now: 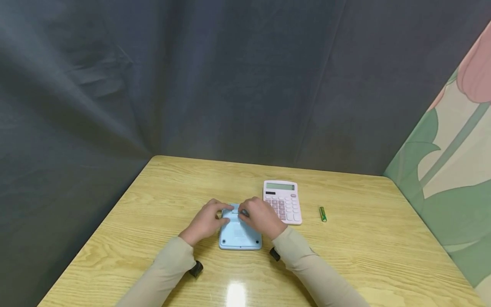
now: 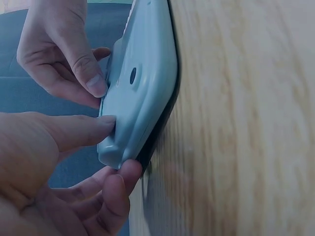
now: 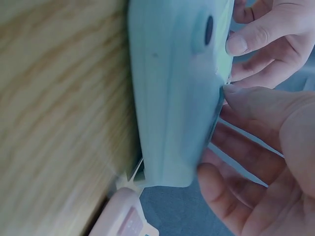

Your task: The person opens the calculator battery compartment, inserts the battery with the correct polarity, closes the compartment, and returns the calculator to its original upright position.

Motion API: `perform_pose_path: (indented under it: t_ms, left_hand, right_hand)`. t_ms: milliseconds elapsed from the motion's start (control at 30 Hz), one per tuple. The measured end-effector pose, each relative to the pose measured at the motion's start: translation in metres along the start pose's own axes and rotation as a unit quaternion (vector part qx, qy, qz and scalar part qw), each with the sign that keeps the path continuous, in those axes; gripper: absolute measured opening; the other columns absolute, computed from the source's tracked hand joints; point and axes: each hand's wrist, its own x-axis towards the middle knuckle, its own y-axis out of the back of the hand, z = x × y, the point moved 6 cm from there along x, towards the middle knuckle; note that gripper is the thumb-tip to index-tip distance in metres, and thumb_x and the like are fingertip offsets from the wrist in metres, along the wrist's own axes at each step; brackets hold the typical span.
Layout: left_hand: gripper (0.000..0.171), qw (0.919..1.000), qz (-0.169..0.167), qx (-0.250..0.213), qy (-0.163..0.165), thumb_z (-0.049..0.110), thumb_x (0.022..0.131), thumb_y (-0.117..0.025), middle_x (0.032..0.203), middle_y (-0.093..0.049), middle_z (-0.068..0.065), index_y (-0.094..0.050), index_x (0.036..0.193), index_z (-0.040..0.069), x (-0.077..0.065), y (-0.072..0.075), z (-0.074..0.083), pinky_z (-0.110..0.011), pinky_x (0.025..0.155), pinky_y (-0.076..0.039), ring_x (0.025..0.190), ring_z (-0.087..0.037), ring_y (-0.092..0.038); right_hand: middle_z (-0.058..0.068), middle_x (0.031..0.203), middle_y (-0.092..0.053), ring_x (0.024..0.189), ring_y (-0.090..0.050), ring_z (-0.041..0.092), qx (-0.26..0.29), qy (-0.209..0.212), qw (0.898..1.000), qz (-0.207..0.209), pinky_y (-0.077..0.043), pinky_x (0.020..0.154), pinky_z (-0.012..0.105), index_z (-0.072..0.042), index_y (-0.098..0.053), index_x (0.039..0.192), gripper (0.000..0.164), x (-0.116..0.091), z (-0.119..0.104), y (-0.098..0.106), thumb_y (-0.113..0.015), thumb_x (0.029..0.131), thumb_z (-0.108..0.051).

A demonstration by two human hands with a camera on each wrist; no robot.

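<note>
A light blue calculator [image 1: 240, 235] lies on the table with its back up, showing round dark feet at its near corners. My left hand [image 1: 206, 218] holds its far left edge, thumb on the back and fingers at the side. Over the far part of the back, the right hand [image 1: 263, 215] bends its thumb and fingers at a small slot [image 1: 235, 211]. Something small and dark shows by those fingertips; what it is, and whether it is pinched, is hidden. In the right wrist view, the right thumb touches the blue back near the left hand's fingers.
Just right of the blue calculator lies a pink and white calculator [image 1: 292, 209], face up. Farther right is a small green battery [image 1: 323, 214] on the wooden table [image 1: 364, 238]. A dark curtain [image 1: 245, 85] hangs behind the table, and a flowered cloth [image 1: 452, 170] stands at the right.
</note>
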Motion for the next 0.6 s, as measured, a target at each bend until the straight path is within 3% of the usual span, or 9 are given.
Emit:
perform_pose_path:
  t_ms: [600]
  left_hand:
    - [0.033, 0.9997, 0.004, 0.023, -0.01, 0.009, 0.094, -0.07, 0.12, -0.058, -0.012, -0.07, 0.127, 0.012, -0.0015, -0.0004, 0.0029, -0.034, 0.075, -0.051, 0.091, -0.021, -0.057]
  right_hand:
    - [0.003, 0.101, -0.073, 0.095, -0.067, 0.021, 0.018, -0.015, 1.0, -0.011, -0.057, 0.078, 0.036, -0.012, -0.078, 0.098, 0.008, -0.0012, 0.0072, -0.0034, -0.074, 0.091, -0.012]
